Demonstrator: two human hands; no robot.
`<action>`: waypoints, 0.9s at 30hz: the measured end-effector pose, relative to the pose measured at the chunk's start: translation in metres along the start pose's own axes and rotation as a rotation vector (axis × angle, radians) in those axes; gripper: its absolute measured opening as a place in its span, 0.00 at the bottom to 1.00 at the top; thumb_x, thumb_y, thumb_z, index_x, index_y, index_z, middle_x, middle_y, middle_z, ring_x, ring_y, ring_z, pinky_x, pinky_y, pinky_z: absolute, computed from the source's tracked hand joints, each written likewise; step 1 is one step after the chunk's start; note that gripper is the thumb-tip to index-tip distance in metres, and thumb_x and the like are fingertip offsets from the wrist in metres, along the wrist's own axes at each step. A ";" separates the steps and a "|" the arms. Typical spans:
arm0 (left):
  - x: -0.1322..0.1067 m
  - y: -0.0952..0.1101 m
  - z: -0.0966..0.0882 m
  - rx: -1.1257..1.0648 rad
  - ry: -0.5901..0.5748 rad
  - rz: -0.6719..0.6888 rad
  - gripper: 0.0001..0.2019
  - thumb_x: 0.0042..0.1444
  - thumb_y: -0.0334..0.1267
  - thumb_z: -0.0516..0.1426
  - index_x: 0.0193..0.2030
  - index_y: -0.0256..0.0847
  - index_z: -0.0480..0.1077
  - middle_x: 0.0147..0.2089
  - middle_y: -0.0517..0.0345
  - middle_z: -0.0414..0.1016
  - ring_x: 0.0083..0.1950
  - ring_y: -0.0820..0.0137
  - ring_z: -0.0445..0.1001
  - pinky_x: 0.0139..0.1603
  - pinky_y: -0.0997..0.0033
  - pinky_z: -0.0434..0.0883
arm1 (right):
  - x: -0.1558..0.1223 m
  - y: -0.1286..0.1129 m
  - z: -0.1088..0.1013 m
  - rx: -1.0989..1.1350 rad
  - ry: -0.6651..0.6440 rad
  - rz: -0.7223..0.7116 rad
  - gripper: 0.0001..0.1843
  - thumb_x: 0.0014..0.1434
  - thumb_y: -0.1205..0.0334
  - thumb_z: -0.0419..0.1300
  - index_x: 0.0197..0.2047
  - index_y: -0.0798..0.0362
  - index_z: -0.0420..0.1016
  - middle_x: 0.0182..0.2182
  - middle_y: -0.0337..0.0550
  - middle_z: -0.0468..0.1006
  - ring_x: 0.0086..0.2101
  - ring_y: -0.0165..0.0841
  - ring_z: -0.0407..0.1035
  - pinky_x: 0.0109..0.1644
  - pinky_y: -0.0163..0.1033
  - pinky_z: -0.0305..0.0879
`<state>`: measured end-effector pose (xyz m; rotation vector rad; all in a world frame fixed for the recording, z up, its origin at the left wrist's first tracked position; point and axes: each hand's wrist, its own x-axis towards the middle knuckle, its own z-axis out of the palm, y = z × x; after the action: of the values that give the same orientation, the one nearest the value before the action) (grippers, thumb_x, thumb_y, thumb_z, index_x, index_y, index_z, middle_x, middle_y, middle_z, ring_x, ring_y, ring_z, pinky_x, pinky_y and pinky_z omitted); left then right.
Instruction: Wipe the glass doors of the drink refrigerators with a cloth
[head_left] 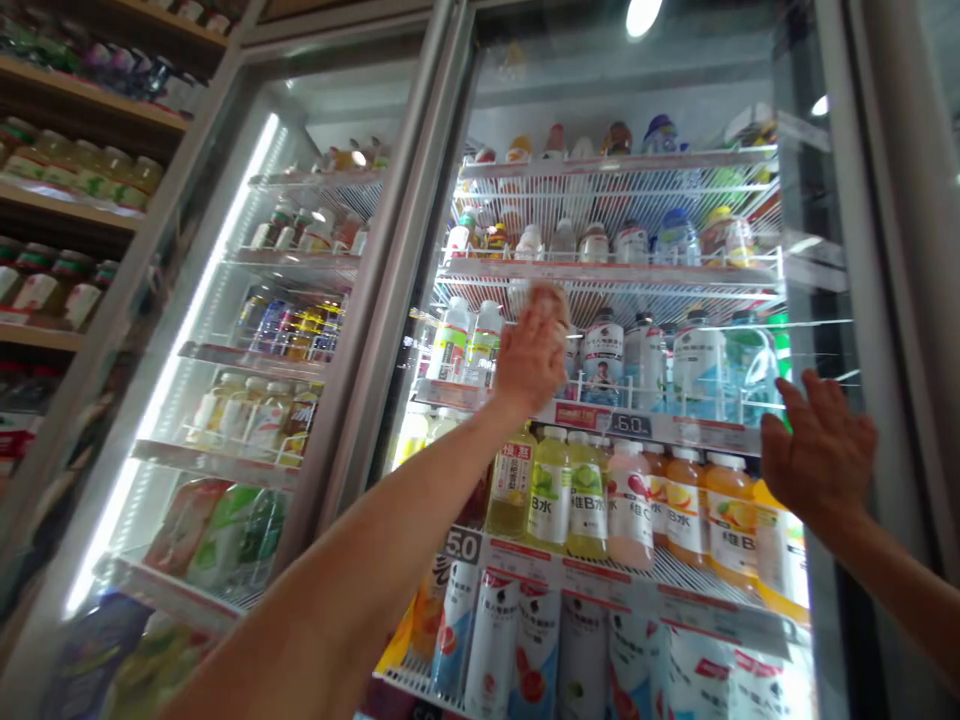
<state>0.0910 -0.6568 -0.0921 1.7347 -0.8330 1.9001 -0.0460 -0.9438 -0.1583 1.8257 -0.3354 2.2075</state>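
My left hand [531, 358] reaches up to the glass door [630, 90] of a drinks fridge, palm toward the pane. Under and past its fingertips shows a small tan cloth [553, 298], blurred and mostly covered by the hand. On the right, my right hand [821, 450] is raised with fingers spread and holds nothing; it is near the door's right side, and I cannot tell if it touches the glass. Behind the pane stand clear-labelled bottles [602, 350], and lower down green drinks [550, 490] and orange drinks [731, 520].
A second glass-doored fridge section [300, 260] with stocked shelves adjoins on the left, past a metal door frame [390, 260]. Wooden shelves [90, 95] with bottles stand at the far left. Price tags [630, 425] line the shelf edges. Tall white cartons [491, 640] fill the lower shelf.
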 end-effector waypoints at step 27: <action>-0.016 -0.022 -0.046 -0.136 -0.081 0.202 0.15 0.60 0.45 0.46 0.45 0.42 0.69 0.41 0.53 0.75 0.44 0.66 0.72 0.47 0.63 0.69 | -0.001 0.007 0.005 0.040 0.066 -0.048 0.33 0.61 0.46 0.36 0.58 0.58 0.64 0.59 0.57 0.63 0.60 0.47 0.55 0.59 0.59 0.52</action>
<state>0.0744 -0.6079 -0.1062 1.7090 -1.1796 1.8590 -0.0432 -0.9521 -0.1583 1.7568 -0.2344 2.2514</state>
